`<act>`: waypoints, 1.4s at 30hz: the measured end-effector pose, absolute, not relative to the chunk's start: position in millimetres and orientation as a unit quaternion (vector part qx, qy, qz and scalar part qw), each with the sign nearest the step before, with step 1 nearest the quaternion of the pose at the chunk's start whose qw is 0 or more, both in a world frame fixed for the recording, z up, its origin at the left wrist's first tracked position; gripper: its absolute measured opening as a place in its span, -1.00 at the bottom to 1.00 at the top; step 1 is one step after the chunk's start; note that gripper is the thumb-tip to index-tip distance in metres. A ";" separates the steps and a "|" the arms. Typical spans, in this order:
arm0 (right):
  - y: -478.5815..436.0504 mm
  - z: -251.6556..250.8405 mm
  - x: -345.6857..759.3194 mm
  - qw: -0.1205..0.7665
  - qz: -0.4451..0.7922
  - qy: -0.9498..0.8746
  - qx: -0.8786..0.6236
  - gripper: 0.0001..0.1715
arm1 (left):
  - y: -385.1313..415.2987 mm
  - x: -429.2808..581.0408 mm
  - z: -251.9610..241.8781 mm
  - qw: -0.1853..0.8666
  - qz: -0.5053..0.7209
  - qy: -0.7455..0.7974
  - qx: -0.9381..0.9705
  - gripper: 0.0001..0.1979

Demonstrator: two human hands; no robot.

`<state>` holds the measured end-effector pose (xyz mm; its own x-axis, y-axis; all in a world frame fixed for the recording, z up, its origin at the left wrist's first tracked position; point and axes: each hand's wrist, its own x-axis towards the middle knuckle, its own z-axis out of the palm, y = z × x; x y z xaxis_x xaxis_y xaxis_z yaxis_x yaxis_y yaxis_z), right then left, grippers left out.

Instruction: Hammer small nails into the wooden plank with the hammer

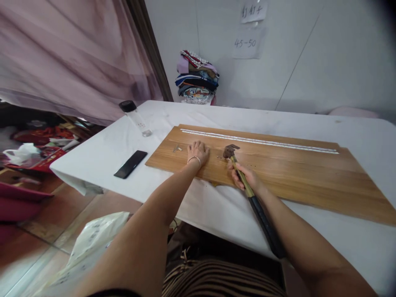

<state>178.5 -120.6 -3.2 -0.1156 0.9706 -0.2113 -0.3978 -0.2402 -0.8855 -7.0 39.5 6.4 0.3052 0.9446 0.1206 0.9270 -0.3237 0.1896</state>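
Note:
My right hand [246, 175] is wrapped round the upper handle of a claw hammer [229, 152], whose rusty head is at the surface of a brown wooden board [293, 173]. The hammer's black grip points back toward me. Flat on the board, with fingers stretched out, lies my left hand [198, 152], a bracelet at its wrist. A few loose nails [177, 149] lie on the board just left of that hand. Small dark specks, too small to name surely, show on the wood near the hammer head. Along the far edge runs a white tape measure [260, 141].
The board rests on a white-covered table [167, 111]. Left of it are a black phone [130, 164] and a clear bottle with a black lid [137, 117]. Folded clothes [198, 78] are stacked behind the table by the wall. A plastic bag [95, 235] is at my lower left.

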 end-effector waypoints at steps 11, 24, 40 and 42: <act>-118.9 -4.8 177.0 0.522 0.661 -0.349 -0.411 -0.58 | 36.4 -7.0 11.2 0.036 0.095 0.586 0.804 -0.65; -118.5 -4.4 176.8 0.527 0.651 -0.354 -0.416 -0.53 | 32.4 -6.4 14.5 0.030 0.094 0.586 0.804 -0.68; -118.4 -1.0 174.3 0.502 0.651 -0.357 -0.444 -0.55 | 31.4 -5.3 15.8 0.039 0.091 0.593 0.799 -0.69; -118.4 -1.5 174.1 0.509 0.648 -0.356 -0.440 -0.57 | 31.9 -5.4 15.4 0.037 0.092 0.593 0.799 -0.70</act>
<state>174.1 -118.4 -1.5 -0.0947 0.9734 -0.2085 -0.3460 -0.2286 -0.9100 -5.4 31.9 15.4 0.2807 0.9542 0.1033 0.9407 -0.2949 0.1676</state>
